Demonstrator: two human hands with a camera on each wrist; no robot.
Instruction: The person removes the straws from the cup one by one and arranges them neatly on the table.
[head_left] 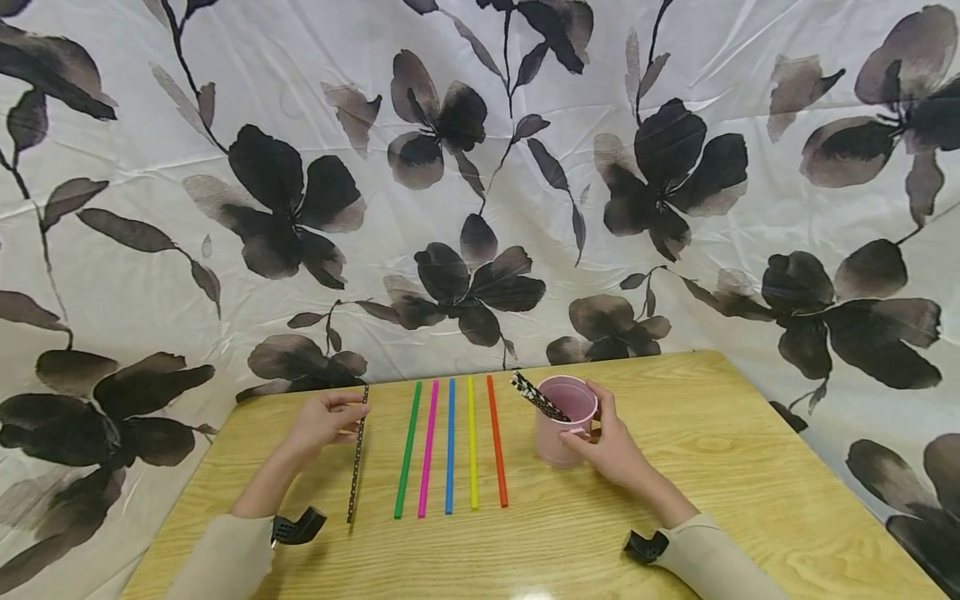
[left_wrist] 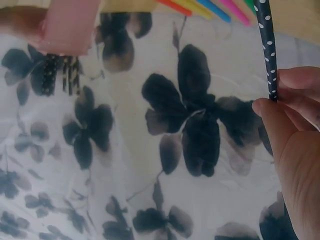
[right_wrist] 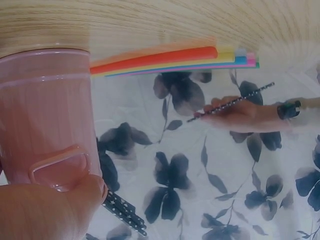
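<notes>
Head view: left hand [head_left: 326, 422] pinches a dotted straw [head_left: 356, 467]; right of its fingers, coloured straws [head_left: 450, 446] lie on the bench [head_left: 585, 546]. Right hand [head_left: 613, 446] curls its fingers round a pink cup [head_left: 551, 443], patterned straws [head_left: 540, 399] leaning inside, left of them. Left wrist: thumb and fingertips flank the straw. Right wrist: thumb against the cup.

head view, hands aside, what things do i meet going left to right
thin black straw with white dots, straight green straw, straight magenta straw, straight blue straw, straight yellow straw, straight red straw, round pale pink cup
</notes>
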